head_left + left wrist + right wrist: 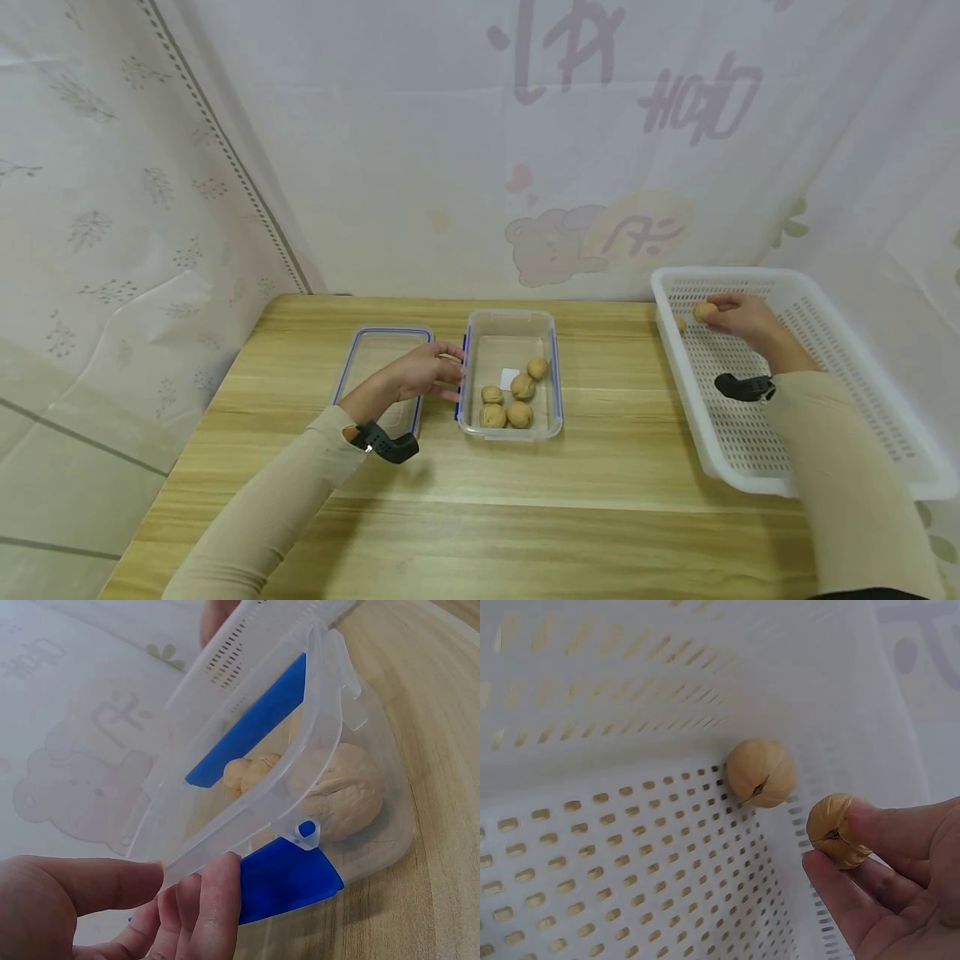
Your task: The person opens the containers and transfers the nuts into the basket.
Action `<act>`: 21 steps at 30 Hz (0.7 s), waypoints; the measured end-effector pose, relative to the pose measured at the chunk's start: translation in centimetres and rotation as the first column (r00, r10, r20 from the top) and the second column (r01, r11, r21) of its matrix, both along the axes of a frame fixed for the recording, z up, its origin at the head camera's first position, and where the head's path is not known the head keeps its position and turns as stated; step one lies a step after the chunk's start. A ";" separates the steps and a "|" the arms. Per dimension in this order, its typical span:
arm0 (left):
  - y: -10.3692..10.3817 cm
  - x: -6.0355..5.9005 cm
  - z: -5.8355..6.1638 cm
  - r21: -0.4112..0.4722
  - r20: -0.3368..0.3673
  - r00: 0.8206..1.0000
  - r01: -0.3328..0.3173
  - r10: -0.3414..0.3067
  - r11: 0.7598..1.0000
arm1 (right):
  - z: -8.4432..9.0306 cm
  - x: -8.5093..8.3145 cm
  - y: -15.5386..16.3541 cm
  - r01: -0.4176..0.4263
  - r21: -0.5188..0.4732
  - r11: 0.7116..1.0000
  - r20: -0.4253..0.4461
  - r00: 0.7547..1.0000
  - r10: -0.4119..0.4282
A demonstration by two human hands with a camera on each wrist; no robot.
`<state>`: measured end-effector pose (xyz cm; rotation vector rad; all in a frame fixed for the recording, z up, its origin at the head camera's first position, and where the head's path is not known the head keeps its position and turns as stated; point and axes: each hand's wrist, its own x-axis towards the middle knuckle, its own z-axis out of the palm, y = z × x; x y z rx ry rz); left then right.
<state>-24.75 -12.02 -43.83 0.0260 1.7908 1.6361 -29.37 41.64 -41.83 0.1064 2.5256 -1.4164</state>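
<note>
From my feed: wooden table (525,517), light plank-grain top, pale streaks running left to right, pushed into a corner. Back wall is draped with a white curtain (450,150) printed with faded pink characters and a cartoon bear (551,246). Left wall has another white sheet (112,208) with small grey leaf sprigs and a dotted stripe running diagonally down to the table corner. Fabric is wrinkled, folds visible lower left. Lighting is even and soft, only faint shadows on the tabletop. Floor not in view.
</note>
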 end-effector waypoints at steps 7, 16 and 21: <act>0.1 0.1 0.1 0.005 0.008 1.000 -0.006 0.006 1.000 | -1.0 -0.1 -0.3 0.052 0.086 0.995 0.029 0.998 -0.055; 0.0 0.0 0.0 0.010 0.008 1.000 0.001 -0.001 1.000 | -2.1 0.0 -0.4 0.077 0.187 0.979 0.000 0.997 -0.078; 0.0 0.1 0.0 0.014 0.004 1.000 0.002 -0.002 1.000 | -2.3 -0.1 -0.8 0.070 0.232 0.970 -0.020 0.998 -0.067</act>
